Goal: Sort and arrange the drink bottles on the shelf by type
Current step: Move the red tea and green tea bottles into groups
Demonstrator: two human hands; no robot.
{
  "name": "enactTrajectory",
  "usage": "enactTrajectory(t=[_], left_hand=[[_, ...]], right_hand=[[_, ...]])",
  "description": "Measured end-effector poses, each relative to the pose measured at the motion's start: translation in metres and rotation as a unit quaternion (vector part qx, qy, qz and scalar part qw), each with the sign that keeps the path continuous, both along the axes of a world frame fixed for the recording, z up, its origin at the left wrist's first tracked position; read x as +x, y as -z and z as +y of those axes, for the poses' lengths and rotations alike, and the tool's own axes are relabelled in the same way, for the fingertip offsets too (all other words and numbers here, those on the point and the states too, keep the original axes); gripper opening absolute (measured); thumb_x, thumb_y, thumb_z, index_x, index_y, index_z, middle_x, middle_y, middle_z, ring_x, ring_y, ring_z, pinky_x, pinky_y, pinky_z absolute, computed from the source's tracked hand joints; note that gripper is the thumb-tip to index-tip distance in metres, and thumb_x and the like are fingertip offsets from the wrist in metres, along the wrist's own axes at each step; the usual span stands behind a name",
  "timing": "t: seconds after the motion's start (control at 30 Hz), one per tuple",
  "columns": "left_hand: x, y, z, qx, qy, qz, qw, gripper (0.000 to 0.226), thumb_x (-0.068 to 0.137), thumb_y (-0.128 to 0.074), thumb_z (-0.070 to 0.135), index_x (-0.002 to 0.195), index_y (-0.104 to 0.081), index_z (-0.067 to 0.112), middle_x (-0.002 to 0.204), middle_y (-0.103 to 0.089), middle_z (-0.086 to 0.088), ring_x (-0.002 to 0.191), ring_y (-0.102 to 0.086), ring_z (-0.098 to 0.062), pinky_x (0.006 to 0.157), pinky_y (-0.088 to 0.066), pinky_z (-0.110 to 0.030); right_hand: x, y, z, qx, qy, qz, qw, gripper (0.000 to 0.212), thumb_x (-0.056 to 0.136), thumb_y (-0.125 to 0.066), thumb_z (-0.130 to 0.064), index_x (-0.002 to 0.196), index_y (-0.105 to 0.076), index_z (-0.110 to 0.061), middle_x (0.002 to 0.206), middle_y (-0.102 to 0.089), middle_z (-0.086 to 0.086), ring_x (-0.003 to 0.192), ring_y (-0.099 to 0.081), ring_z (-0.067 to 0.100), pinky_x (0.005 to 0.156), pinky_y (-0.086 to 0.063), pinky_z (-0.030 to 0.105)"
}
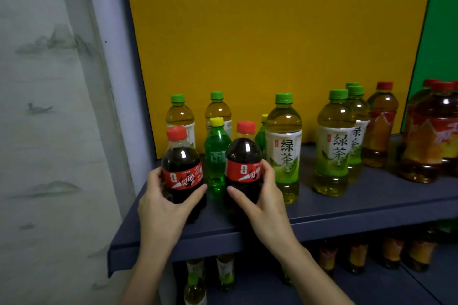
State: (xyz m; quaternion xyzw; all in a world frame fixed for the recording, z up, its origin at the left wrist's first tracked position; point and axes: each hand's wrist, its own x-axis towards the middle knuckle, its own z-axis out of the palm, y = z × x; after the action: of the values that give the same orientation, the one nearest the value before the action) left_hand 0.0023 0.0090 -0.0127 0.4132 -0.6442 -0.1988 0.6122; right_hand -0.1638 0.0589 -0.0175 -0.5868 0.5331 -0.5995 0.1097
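Holds the left cola bottle [182,168] in the left hand [162,207] and the right cola bottle [244,166] in the right hand [265,203], fingers [195,193] curled round each, upright at the near left of the shelf [371,203].

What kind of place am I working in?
Likely a shop or mock-shop drinks display: a blue shelf lined with green tea bottles and cola bottles, with more bottles on a lower tier.
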Motion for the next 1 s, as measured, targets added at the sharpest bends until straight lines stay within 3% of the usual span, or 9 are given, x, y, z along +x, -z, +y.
enactTrajectory(t=[0.1,0.23,0.43,0.5,0.67,0.8,0.87,1.0], left_hand=[[-0.014,-0.016,0.023,-0.029,0.031,0.004,0.999,0.070,0.048,-0.079,0.045,0.110,-0.049,0.027,0.102,-0.057,0.021,0.099,-0.057,0.002,0.085,-0.047,-0.025],[-0.058,-0.031,0.051,-0.041,0.097,-0.002,0.994,0.066,0.044,-0.080,0.053,0.100,-0.049,0.036,0.096,-0.057,0.031,0.091,-0.053,0.021,0.077,-0.045,-0.016],[-0.168,-0.015,0.093,-0.023,0.216,-0.007,0.976,0.067,0.040,-0.088,0.052,0.094,-0.053,0.035,0.096,-0.060,0.037,0.090,-0.058,0.014,0.070,-0.044,-0.001],[-0.210,-0.008,0.110,-0.008,0.256,-0.011,0.967,0.065,0.040,-0.087,0.054,0.093,-0.054,0.034,0.095,-0.061,0.035,0.088,-0.059,0.012,0.070,-0.045,-0.004],[-0.316,0.005,0.161,0.021,0.343,-0.014,0.939,0.060,0.044,-0.086,0.043,0.094,-0.056,0.031,0.095,-0.064,0.026,0.087,-0.062,0.006,0.070,-0.049,-0.009],[-0.393,0.018,0.205,0.036,0.389,-0.013,0.920,0.057,0.048,-0.089,0.034,0.095,-0.057,0.033,0.093,-0.065,0.025,0.089,-0.061,0.007,0.073,-0.050,-0.013],[-0.427,0.025,0.225,0.044,0.408,-0.009,0.912,0.057,0.048,-0.090,0.032,0.095,-0.058,0.033,0.091,-0.067,0.022,0.088,-0.062,0.007,0.076,-0.051,-0.018],[-0.489,0.029,0.258,0.059,0.436,-0.008,0.898,0.057,0.047,-0.089,0.033,0.094,-0.057,0.032,0.091,-0.068,0.016,0.086,-0.063,0.004,0.078,-0.053,-0.025]], right_hand=[[-0.018,-0.008,0.034,-0.027,0.006,-0.007,1.000,0.072,0.074,-0.069,-0.049,0.130,-0.024,-0.044,0.132,-0.046,-0.016,0.124,-0.043,-0.001,0.103,-0.041,0.028],[-0.061,-0.016,0.080,-0.013,0.022,-0.047,0.999,0.078,0.065,-0.065,-0.051,0.132,-0.026,-0.041,0.126,-0.045,-0.030,0.116,-0.045,-0.011,0.098,-0.043,0.023],[-0.154,-0.003,0.165,-0.013,0.126,-0.078,0.989,0.075,0.064,-0.068,-0.043,0.128,-0.029,-0.039,0.118,-0.049,-0.032,0.108,-0.048,-0.018,0.083,-0.042,0.003],[-0.188,0.004,0.195,-0.014,0.172,-0.087,0.981,0.068,0.064,-0.069,-0.039,0.120,-0.032,-0.045,0.115,-0.050,-0.032,0.104,-0.049,-0.020,0.079,-0.042,0.001],[-0.271,0.015,0.271,0.007,0.274,-0.095,0.957,0.071,0.060,-0.067,-0.043,0.120,-0.028,-0.043,0.111,-0.047,-0.033,0.097,-0.047,-0.026,0.077,-0.046,0.009],[-0.333,0.021,0.330,0.015,0.308,-0.095,0.946,0.074,0.060,-0.067,-0.041,0.124,-0.029,-0.039,0.111,-0.047,-0.033,0.096,-0.049,-0.025,0.075,-0.046,0.004],[-0.362,0.024,0.354,0.021,0.319,-0.094,0.943,0.070,0.059,-0.068,-0.041,0.119,-0.031,-0.045,0.112,-0.048,-0.032,0.096,-0.050,-0.024,0.074,-0.046,0.004],[-0.413,0.026,0.391,0.025,0.351,-0.079,0.933,0.067,0.059,-0.070,-0.042,0.114,-0.033,-0.050,0.118,-0.052,-0.027,0.105,-0.054,-0.011,0.082,-0.046,0.013]])
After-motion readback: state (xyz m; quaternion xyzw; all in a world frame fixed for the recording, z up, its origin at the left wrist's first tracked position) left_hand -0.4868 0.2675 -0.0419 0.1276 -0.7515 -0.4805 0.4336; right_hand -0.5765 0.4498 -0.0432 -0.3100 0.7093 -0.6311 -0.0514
